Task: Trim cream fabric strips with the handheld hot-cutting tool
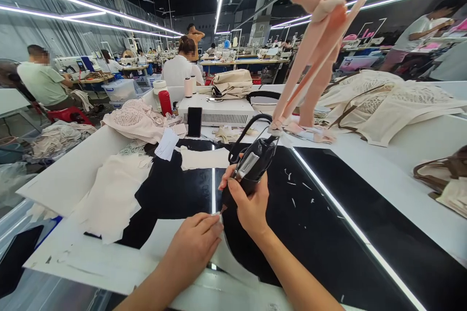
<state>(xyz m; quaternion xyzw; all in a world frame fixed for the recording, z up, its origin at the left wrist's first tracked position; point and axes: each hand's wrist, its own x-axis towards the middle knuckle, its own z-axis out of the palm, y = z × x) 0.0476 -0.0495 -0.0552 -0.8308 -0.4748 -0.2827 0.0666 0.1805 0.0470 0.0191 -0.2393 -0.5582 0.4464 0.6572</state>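
My right hand (251,199) is wrapped round a black corded electric cutter (251,165) with a silver lever on its side. It is tilted, with a narrow reddish tip pointing down beside my left fingertips. My left hand (195,238) has its fingers drawn together on the edge of a pale fabric piece (160,235), close to that tip. The fabric lies partly under this hand, on the glossy black work surface (292,233). Peach fabric strips (317,53) hang from above and are knotted near the cutter's cord.
Cut pale fabric (113,189) is stacked at left, with a white paper slip (167,144) and another pale piece (209,158) behind. A phone (194,122) leans against a white box (219,112). Lace garments (394,99) lie at right. Thin scraps (294,202) dot the black surface. People sit beyond.
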